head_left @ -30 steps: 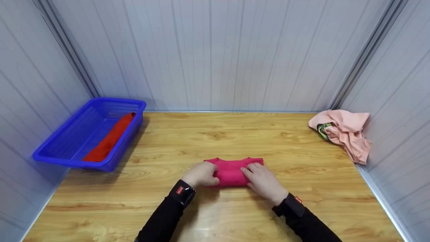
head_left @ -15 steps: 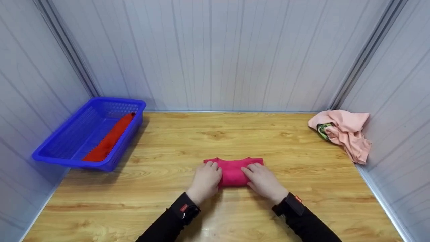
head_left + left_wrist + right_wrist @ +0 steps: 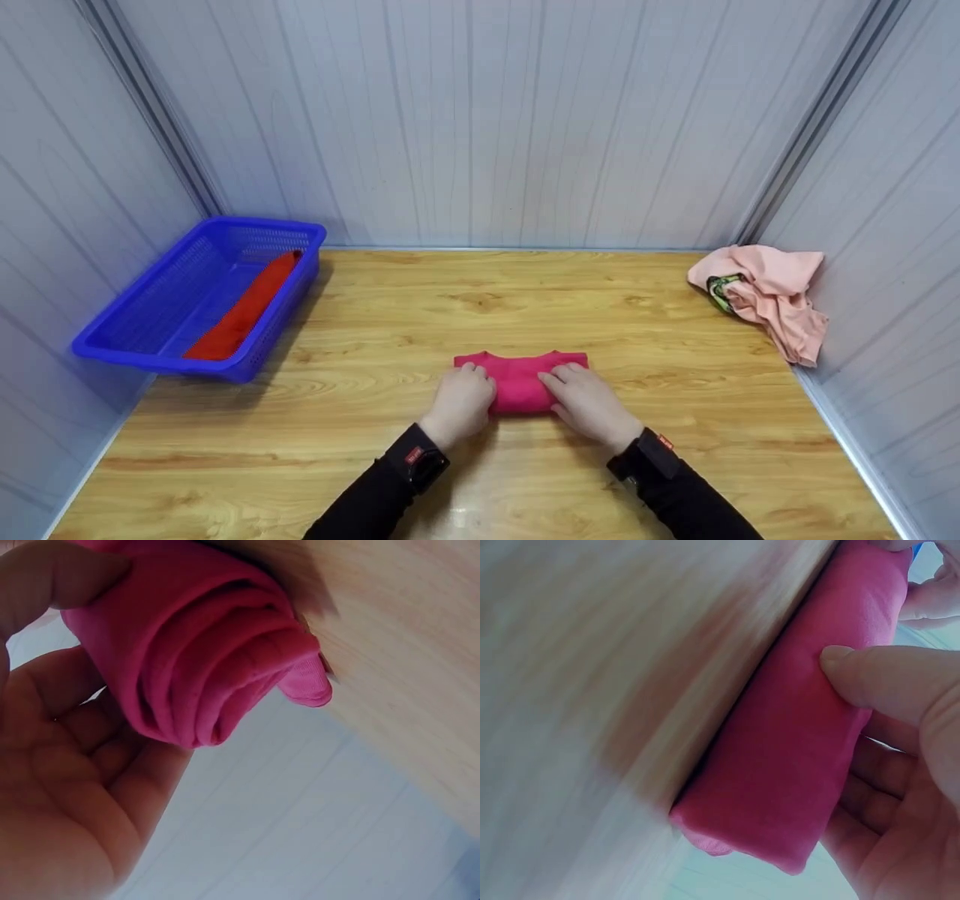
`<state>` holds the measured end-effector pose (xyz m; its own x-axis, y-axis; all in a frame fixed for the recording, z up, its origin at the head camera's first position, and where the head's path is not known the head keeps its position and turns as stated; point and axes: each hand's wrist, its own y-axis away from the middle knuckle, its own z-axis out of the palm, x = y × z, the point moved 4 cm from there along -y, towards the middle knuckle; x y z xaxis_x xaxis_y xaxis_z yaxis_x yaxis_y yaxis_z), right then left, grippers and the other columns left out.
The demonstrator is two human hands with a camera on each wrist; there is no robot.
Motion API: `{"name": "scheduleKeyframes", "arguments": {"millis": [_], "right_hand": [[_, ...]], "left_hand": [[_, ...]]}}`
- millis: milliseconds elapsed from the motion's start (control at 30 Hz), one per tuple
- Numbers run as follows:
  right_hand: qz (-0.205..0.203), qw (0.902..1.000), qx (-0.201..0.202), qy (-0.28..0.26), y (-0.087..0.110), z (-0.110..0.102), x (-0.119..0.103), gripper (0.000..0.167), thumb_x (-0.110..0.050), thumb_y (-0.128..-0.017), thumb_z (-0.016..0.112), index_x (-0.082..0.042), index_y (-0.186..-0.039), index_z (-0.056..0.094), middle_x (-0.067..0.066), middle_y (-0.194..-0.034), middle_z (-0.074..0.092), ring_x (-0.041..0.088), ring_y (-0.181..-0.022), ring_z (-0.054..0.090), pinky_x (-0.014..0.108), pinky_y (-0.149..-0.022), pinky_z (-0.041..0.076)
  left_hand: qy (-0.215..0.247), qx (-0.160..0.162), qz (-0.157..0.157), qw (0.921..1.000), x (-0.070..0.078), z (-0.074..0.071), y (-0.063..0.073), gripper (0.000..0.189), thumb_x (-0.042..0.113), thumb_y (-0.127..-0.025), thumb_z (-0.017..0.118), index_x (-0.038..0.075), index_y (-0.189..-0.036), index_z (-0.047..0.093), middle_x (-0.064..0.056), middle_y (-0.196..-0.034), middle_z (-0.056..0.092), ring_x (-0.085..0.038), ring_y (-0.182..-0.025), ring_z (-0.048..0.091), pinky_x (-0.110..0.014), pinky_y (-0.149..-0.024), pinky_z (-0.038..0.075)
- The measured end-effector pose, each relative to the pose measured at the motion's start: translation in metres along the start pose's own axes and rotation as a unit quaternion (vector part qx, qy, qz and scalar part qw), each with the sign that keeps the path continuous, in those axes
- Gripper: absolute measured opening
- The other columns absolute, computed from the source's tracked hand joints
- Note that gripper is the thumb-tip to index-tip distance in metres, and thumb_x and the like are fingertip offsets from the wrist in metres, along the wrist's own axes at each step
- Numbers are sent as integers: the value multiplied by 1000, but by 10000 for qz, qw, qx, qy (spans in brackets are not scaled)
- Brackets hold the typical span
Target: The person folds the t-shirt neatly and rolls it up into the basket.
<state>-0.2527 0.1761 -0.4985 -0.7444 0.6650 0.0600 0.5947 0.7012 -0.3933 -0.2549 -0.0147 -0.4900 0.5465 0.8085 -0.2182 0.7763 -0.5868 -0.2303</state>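
Note:
A bright pink shirt (image 3: pixel 520 390) lies on the table in front of me, its near part rolled up and its curved neckline at the far edge. My left hand (image 3: pixel 461 397) grips the left end of the roll, fingers over the top and thumb on the near side. From the left wrist, the roll's end (image 3: pixel 202 675) shows several stacked layers beside the palm. My right hand (image 3: pixel 589 401) holds the right end likewise. In the right wrist view its thumb (image 3: pixel 877 679) presses the smooth side of the roll, with the other fingers partly hidden behind.
A blue perforated basket (image 3: pixel 124 358) stands at the left by the wall, with a folded red cloth (image 3: pixel 247 311) inside. A crumpled light pink garment (image 3: pixel 776 289) with a green print lies at the far right against the wall. Panelled walls border the wooden table (image 3: pixel 480 300).
My left hand has turned at the roll's left end, from reaching in sideways to gripping it with fingers pointing forward over the top. The right hand and the shirt have hardly moved.

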Motion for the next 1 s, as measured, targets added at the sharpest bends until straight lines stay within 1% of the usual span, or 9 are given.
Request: {"name": "scheduleKeyframes", "arguments": {"millis": [200, 300, 433, 567, 700, 900, 1000], "right_hand": [[-9, 9999, 3, -104, 0, 2, 1, 46, -10, -78, 80, 1, -119, 64, 14, -106, 64, 32, -101, 59, 43, -90, 49], [46, 9997, -21, -243, 1, 3, 3, 44, -10, -79, 79, 1, -119, 63, 14, -107, 64, 32, -103, 59, 43, -92, 48], [158, 9987, -67, -486, 1, 4, 6, 42, -10, -81, 78, 0, -118, 61, 14, -109, 65, 31, -105, 59, 42, -94, 48], [225, 9978, -120, -617, 1, 4, 8, 42, -10, -81, 78, -1, -118, 60, 13, -111, 65, 31, -107, 59, 42, -95, 47], [219, 9970, -148, -723, 2, 3, 9, 41, -10, -82, 77, -1, -118, 60, 13, -110, 64, 31, -107, 59, 42, -95, 47], [232, 9953, -237, -914, 4, 2, 9, 36, -11, -86, 74, -1, -118, 61, 13, -111, 63, 30, -108, 59, 42, -96, 46], [239, 9944, -311, -984, 4, 2, 9, 35, -12, -88, 72, -1, -119, 61, 13, -112, 63, 30, -109, 58, 42, -97, 46]], "left_hand": [[235, -110, -46, 9997, -2, -2, -1, 15, 16, -69, 76, 9, -81, 69, -6, -78, 62, -23, -76, 58, -38, -63, 52], [365, -139, -38, 9992, -4, 0, -1, 13, 14, -70, 74, 9, -80, 68, -6, -78, 63, -23, -77, 59, -39, -64, 53], [666, -111, 3, 9977, -8, 1, 0, 11, 11, -70, 73, 9, -80, 68, -7, -80, 63, -25, -79, 59, -40, -65, 53], [994, 38, 116, 9950, -12, 2, 1, 9, 11, -71, 73, 9, -77, 66, -7, -80, 63, -25, -78, 59, -39, -65, 53], [1190, 174, 289, 9923, -15, 2, 2, 8, 10, -72, 71, 10, -76, 64, -7, -78, 63, -26, -75, 60, -39, -67, 52], [1237, 315, 564, 9902, -16, -1, 4, 10, 8, -73, 70, 10, -72, 60, -5, -71, 60, -26, -71, 60, -38, -62, 51], [1246, 246, 599, 9901, -16, -2, 4, 11, 9, -73, 71, 10, -73, 60, -5, -70, 59, -25, -70, 60, -37, -61, 51]]}}
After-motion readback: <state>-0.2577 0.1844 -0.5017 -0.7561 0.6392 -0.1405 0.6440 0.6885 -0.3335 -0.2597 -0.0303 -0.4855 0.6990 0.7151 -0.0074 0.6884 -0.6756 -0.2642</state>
